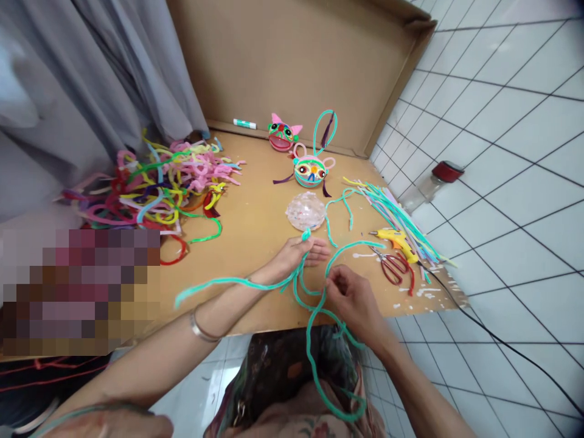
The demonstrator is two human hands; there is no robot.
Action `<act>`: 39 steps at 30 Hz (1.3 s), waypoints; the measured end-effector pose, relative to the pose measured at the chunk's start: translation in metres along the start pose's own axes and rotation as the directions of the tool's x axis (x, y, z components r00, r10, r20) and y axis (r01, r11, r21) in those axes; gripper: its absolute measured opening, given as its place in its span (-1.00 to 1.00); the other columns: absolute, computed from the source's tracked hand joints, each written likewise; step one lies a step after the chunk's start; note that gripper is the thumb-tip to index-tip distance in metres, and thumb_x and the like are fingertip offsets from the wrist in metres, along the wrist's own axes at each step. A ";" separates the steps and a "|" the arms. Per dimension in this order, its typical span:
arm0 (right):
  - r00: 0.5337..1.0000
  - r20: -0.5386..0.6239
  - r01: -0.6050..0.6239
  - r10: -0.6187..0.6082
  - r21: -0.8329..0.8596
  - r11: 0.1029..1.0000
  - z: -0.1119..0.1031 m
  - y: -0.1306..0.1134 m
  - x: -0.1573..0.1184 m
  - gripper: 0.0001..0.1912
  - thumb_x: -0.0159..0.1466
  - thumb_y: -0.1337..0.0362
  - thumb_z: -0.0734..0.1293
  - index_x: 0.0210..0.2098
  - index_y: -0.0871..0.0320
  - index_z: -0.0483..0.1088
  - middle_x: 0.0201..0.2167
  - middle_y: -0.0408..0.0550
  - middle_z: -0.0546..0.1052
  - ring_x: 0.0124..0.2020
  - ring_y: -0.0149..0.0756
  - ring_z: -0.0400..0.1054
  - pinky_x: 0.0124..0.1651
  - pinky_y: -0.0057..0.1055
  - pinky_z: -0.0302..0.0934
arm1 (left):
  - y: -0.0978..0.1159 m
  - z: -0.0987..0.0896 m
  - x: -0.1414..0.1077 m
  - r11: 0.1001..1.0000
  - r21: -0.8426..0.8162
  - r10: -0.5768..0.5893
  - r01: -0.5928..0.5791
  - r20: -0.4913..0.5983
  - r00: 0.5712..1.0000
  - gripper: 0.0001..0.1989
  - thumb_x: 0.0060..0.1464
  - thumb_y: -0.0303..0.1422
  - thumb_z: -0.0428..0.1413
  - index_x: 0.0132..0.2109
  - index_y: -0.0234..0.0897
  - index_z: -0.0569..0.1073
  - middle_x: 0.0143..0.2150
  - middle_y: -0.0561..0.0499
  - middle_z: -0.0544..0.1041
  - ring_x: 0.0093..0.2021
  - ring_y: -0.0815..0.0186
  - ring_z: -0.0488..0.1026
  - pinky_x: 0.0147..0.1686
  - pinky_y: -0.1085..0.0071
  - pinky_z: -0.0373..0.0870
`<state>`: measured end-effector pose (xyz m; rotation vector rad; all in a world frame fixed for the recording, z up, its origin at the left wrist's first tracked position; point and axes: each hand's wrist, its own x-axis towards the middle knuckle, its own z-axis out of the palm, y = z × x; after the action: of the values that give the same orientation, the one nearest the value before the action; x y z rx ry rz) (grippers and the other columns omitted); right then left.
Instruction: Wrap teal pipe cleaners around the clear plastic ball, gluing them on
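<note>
My left hand (301, 250) holds a bunch of teal pipe cleaners (306, 233) under its thumb, with its other fingers stretched out. Several long strands trail from it, one leftward across my forearm. A closed pinch of my right hand (353, 298) grips another teal pipe cleaner (311, 347), which loops down over the table's front edge; its free end points right. Just beyond my left hand sits a clear round piece (306, 210). Behind that stand a teal animal-face ornament (311, 170) with pink ring ears and a pink-eared one (280, 135).
Tangled coloured pipe cleaners (168, 182) are heaped on the left. On the right lie straight pipe cleaners (396, 213), a yellow glue gun (396, 240) with a black cord, and red-handled scissors (395, 267). A cardboard panel (296, 67) stands behind; a jar (429, 182) is at right.
</note>
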<state>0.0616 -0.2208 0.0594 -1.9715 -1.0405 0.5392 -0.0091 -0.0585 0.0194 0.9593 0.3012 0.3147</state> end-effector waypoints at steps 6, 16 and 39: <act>0.969 0.221 -0.172 0.110 0.286 0.943 0.023 -0.001 0.002 -0.91 0.00 0.24 0.25 -0.55 0.11 0.23 -0.63 -0.27 0.29 -0.59 -0.48 0.16 -0.49 -0.51 0.04 | 0.009 0.006 -0.007 0.995 -0.098 0.000 0.018 0.186 0.983 -0.58 0.02 -0.07 0.31 -0.24 -0.40 0.54 -0.41 -0.03 0.54 -0.33 0.30 0.52 -0.15 0.36 0.46; 0.957 0.269 -0.182 0.104 0.281 0.942 0.014 0.005 0.000 -0.83 0.01 0.22 0.32 -0.56 0.12 0.23 -0.66 -0.31 0.22 -0.60 -0.53 0.05 -0.52 -0.53 -0.04 | 0.011 0.010 -0.006 0.978 -0.210 0.033 0.001 0.158 0.987 -0.59 0.00 -0.11 0.33 -0.27 -0.32 0.35 -0.49 0.16 0.31 -0.52 0.48 0.31 -0.35 0.41 0.48; 0.930 -0.159 0.355 -0.332 0.149 0.923 0.001 -0.007 0.060 -0.80 0.29 0.17 0.34 -0.29 0.05 0.62 -0.40 -0.10 0.50 -0.31 -0.29 0.37 -0.26 -0.38 0.24 | 0.014 0.013 -0.009 0.996 0.092 0.012 -0.023 0.120 0.993 -0.54 0.03 0.01 0.14 -0.41 -0.21 0.12 -0.58 0.27 -0.04 -0.62 0.54 -0.16 -0.64 0.58 -0.19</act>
<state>0.0912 -0.1690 0.0648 -1.5995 -1.1811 0.2919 -0.0144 -0.0644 0.0386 1.0686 0.1998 0.2602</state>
